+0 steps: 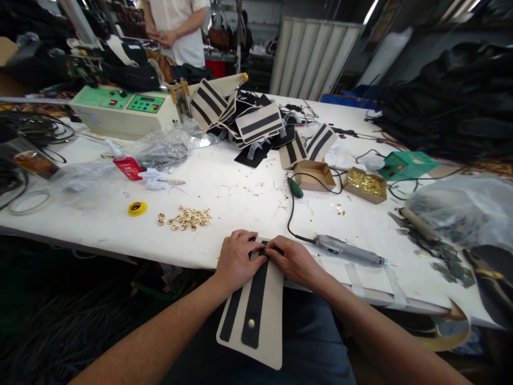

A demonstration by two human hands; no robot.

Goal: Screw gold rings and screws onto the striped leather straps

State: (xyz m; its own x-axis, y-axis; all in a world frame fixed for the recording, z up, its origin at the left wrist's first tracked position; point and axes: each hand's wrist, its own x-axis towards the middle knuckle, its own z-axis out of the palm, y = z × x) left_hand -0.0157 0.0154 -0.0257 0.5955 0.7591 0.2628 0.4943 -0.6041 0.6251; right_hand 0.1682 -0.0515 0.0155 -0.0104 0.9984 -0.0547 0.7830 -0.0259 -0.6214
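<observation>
A beige panel (pixel 271 321) with two black straps reaches from the table's front edge down over my lap. On the wider black strap (pixel 256 299) a gold stud (pixel 251 323) shows near the lower end. My left hand (pixel 239 259) lies on the panel's upper part, its thumb and fingers pressing the strap's top end. Beside it, my right hand (pixel 290 258) pinches at the same strap end, the fingertips of both hands nearly meeting. Whatever lies right under the fingertips is hidden. A grey electric screwdriver (pixel 348 249) rests to the right of my right hand.
Gold rings and hooks (pixel 188 218) lie loose beyond my left hand, near yellow tape (pixel 137 208) and a red glue bottle (pixel 127 167). Striped panels (pixel 260 123) are heaped at the back. Cardboard boxes (pixel 365 184) and a green power unit (pixel 409 166) stand right. A person (pixel 176 29) stands behind.
</observation>
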